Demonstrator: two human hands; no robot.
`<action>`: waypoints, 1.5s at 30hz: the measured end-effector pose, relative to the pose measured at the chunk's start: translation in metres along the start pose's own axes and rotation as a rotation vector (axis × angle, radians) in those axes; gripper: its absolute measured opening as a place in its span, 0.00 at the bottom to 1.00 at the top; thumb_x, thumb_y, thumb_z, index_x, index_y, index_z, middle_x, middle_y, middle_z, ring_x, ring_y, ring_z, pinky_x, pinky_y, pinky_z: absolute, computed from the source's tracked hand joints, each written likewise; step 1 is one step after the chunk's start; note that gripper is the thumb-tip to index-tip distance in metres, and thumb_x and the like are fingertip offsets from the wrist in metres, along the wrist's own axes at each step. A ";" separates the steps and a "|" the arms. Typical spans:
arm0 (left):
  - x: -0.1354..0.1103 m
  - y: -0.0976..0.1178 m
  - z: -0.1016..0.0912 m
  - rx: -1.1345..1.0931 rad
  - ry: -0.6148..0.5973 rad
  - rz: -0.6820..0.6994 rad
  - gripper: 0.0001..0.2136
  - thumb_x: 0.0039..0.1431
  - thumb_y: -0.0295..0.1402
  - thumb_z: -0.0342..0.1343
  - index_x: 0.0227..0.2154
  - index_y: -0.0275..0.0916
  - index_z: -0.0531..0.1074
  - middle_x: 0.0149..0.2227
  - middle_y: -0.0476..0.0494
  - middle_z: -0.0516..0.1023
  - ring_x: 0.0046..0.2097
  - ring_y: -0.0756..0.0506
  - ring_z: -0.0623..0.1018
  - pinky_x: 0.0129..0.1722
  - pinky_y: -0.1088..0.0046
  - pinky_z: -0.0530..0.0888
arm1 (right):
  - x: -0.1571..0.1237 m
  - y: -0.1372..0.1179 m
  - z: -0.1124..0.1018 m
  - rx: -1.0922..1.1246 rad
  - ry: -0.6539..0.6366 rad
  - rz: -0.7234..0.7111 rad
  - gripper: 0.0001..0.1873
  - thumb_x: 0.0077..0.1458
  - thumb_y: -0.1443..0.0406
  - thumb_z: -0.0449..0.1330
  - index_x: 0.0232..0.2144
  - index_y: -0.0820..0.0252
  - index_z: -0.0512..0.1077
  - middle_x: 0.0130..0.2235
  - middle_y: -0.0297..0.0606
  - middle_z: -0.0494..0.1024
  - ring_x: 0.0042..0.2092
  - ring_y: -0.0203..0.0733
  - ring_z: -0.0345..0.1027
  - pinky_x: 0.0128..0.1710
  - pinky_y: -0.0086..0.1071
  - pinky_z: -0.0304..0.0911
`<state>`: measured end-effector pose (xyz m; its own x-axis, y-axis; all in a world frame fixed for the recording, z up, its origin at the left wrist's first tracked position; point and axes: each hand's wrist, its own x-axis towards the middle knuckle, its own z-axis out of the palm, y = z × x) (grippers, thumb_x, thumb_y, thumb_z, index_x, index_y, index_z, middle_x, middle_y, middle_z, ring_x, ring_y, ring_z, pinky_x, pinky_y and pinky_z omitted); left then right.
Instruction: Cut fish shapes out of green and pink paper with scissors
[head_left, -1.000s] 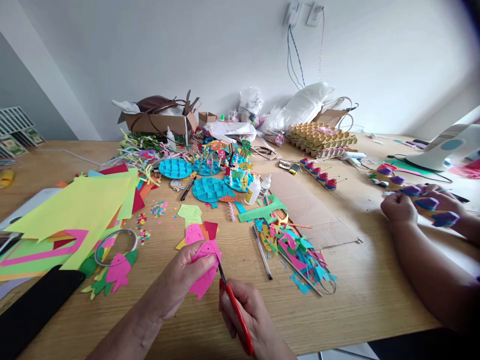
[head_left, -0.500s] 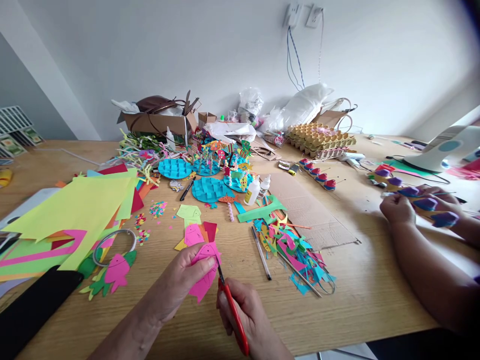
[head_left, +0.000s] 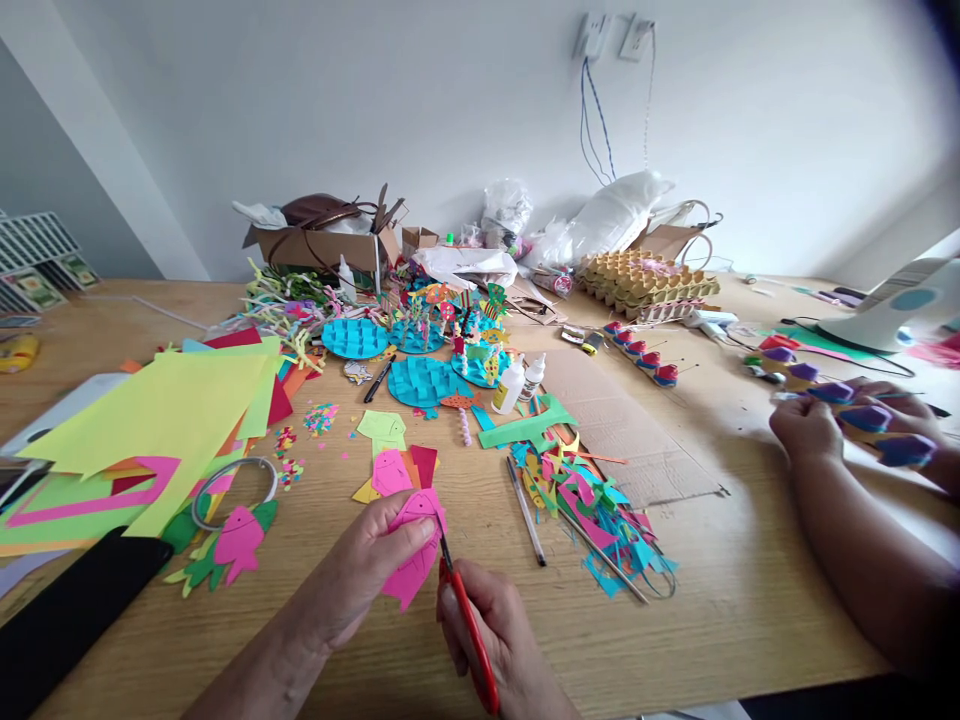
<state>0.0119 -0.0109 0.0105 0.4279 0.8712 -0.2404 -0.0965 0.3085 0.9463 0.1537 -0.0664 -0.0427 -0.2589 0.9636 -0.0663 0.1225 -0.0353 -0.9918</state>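
Note:
Between thumb and fingers, my left hand (head_left: 375, 560) pinches a pink paper fish (head_left: 409, 580) with drawn outlines. My right hand (head_left: 499, 620) grips red-handled scissors (head_left: 474, 640), whose dark blades meet the right edge of the pink paper. Just beyond lie another pink paper piece (head_left: 391, 473) with a fish drawn on it, a light green piece (head_left: 381, 427) and a dark red scrap (head_left: 424, 465). Cut-out fish, one of them a pink fish (head_left: 240, 537) on top of green ones, rest to the left beside a roll of tape (head_left: 255, 463).
Coloured paper sheets (head_left: 172, 410) spread at left. Paper scraps (head_left: 600, 520), a pen (head_left: 527, 510) and cardboard (head_left: 630, 430) lie at right. Blue discs (head_left: 420, 382) and glue bottles (head_left: 508, 388) stand behind. A co-worker's hands (head_left: 810, 430) hold a painted egg-carton strip (head_left: 862, 418) at far right.
The whole view has shifted slightly, so things appear a little further right. My hands keep nearly the same hold, with the scissor blades still at the edge of the pink paper.

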 end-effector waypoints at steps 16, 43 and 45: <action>-0.001 -0.002 0.001 0.174 0.157 0.107 0.11 0.53 0.41 0.53 0.24 0.39 0.65 0.22 0.53 0.61 0.27 0.50 0.61 0.28 0.77 0.61 | 0.002 0.004 0.001 -0.110 0.041 0.003 0.26 0.57 0.47 0.45 0.16 0.58 0.53 0.17 0.27 0.50 0.20 0.31 0.44 0.17 0.24 0.44; -0.002 -0.005 0.001 0.074 0.121 0.045 0.11 0.50 0.41 0.56 0.23 0.38 0.68 0.21 0.54 0.61 0.25 0.51 0.61 0.27 0.78 0.62 | 0.002 -0.005 -0.002 -0.132 0.035 0.003 0.25 0.55 0.51 0.51 0.15 0.57 0.51 0.16 0.26 0.50 0.20 0.31 0.43 0.18 0.25 0.42; -0.003 -0.006 0.002 0.074 0.122 0.036 0.11 0.49 0.41 0.57 0.23 0.38 0.68 0.20 0.54 0.61 0.25 0.51 0.61 0.26 0.79 0.61 | 0.002 -0.006 -0.002 -0.119 0.032 0.004 0.24 0.55 0.51 0.50 0.15 0.58 0.52 0.16 0.26 0.51 0.21 0.31 0.44 0.18 0.25 0.43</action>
<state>0.0123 -0.0163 0.0064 0.3125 0.9225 -0.2266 -0.0413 0.2516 0.9670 0.1548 -0.0637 -0.0368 -0.2279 0.9715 -0.0645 0.2372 -0.0089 -0.9714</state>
